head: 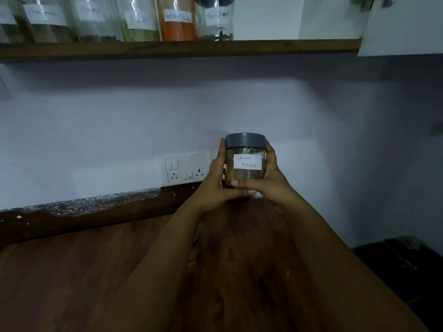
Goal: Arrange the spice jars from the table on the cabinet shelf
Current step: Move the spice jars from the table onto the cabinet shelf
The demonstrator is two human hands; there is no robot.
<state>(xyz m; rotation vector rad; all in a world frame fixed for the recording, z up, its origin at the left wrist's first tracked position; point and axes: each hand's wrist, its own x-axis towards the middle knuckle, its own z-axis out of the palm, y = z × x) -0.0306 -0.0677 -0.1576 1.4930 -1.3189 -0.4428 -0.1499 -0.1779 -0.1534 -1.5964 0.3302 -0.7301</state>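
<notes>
Fingers (221,152) of the left hand (215,180) curled round the left side of the jar (245,161), and those of the right hand (268,178) curled round its right side, both thumbs meeting low across its front. So both hands gripped the one jar, holding it upright in the air above the far edge of the surface (96,271), clear of the wood. Both forearms reached forward from the bottom of the view over that brown wooden surface.

The jar was clear, with a grey lid (245,140) and a white label (247,161) handwritten "Garam Masala"; a brownish powder showed dimly in its lower part.

Just behind the left hand, a white switch plate (184,167) with sockets sat on the pale wall (96,121), partly covered by that hand. A dark, scuffed ledge (84,212) ran along the back of the surface at the foot of the wall.

High above, well apart from the held jar, a wooden shelf (179,47) carried a row of labelled jars standing side by side. The rightmost, a pepper jar (214,19), read "Black Pepper"; next to it on the left stood an orange jar (177,19), then a green jar (140,22), with further jars to the left whose labels were too blurred to read. Shelf space lay to the right of the pepper jar.
</notes>
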